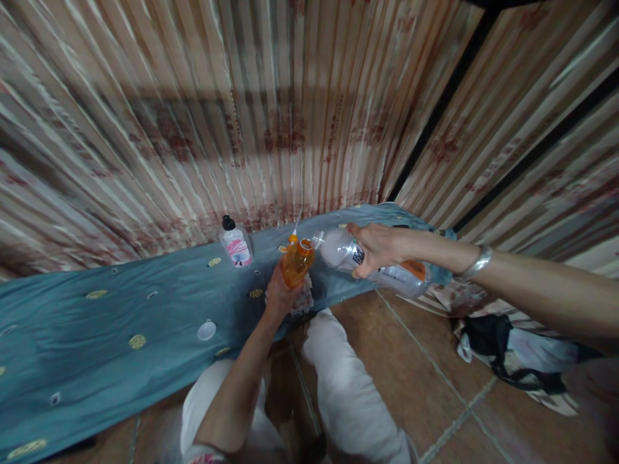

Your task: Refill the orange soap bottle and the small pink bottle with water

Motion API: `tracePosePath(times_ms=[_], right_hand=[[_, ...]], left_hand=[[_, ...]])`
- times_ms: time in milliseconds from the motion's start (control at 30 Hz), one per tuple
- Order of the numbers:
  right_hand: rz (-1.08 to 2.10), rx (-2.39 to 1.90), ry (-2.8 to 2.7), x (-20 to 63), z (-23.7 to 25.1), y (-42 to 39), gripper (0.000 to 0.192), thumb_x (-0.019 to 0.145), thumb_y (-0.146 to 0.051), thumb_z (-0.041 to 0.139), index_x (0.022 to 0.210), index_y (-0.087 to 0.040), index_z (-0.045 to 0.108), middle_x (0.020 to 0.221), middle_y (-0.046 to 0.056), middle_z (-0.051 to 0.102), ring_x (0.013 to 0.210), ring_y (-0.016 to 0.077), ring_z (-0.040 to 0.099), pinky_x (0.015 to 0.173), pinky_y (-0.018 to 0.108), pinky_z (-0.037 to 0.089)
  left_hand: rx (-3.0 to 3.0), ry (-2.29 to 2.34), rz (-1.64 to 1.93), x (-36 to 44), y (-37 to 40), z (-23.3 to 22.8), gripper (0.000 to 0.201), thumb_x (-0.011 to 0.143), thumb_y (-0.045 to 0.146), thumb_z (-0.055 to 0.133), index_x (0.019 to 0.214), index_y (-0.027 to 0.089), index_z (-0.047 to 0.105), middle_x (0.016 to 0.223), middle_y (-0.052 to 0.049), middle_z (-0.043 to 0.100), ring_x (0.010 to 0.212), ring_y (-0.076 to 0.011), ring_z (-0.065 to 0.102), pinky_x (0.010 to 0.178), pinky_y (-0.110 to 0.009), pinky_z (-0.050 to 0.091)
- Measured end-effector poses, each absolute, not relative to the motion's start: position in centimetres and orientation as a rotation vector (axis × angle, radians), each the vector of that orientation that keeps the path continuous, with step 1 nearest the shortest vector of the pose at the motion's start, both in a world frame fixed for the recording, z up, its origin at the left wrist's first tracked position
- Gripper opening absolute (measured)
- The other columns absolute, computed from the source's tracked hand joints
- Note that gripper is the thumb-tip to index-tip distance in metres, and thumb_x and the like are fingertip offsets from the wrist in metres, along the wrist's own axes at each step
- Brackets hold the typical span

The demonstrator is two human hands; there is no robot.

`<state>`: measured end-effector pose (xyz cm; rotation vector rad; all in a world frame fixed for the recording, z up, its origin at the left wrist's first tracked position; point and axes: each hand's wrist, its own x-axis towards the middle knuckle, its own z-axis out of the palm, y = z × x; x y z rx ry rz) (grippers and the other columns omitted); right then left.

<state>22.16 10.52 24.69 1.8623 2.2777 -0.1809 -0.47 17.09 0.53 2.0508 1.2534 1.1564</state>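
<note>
My left hand (276, 298) grips a small orange bottle (296, 263) upright over the blue cloth (145, 303), with a white rag bunched under the fingers. My right hand (374, 248) holds a large clear plastic bottle (387, 267) tipped on its side, its open mouth right at the orange bottle's neck. A little orange liquid sits at the big bottle's far end. A silver bangle (476, 263) is on my right wrist. A white round cap (206, 330) lies on the cloth near my left forearm.
A pump bottle with a pink label (235, 243) stands at the back of the cloth by the striped curtain (290, 103). A black-and-white bag (507, 354) lies on the brown tiled floor at the right. My knees in white trousers (338, 374) are below.
</note>
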Motion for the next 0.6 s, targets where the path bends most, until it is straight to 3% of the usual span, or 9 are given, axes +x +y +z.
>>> tracePosePath(times_ms=[233, 600], right_hand=[[-0.180, 1.829, 2.301, 22.3, 24.4, 10.7, 0.071, 0.067, -0.042, 0.082, 0.124, -0.007, 0.058, 0.079, 0.008, 0.072, 0.073, 0.0258, 0.068, 0.057, 0.029, 0.037], [-0.108, 1.746, 2.207, 21.9, 25.0, 11.1, 0.079, 0.067, -0.051, 0.077, 0.129, -0.008, 0.054, 0.091, 0.011, 0.075, 0.077, 0.0279, 0.070, 0.058, 0.029, 0.040]], left_hand=[[1.923, 1.277, 1.145, -0.1, 16.7, 1.3, 0.078, 0.073, 0.025, 0.074, 0.143, 0.019, 0.041, 0.135, -0.013, 0.066, 0.120, -0.0294, 0.067, 0.106, -0.048, 0.055], [1.938, 1.283, 1.181, -0.2, 17.1, 0.3, 0.080, 0.072, 0.029, 0.078, 0.143, 0.020, 0.042, 0.136, -0.014, 0.065, 0.122, -0.0292, 0.067, 0.106, -0.046, 0.055]])
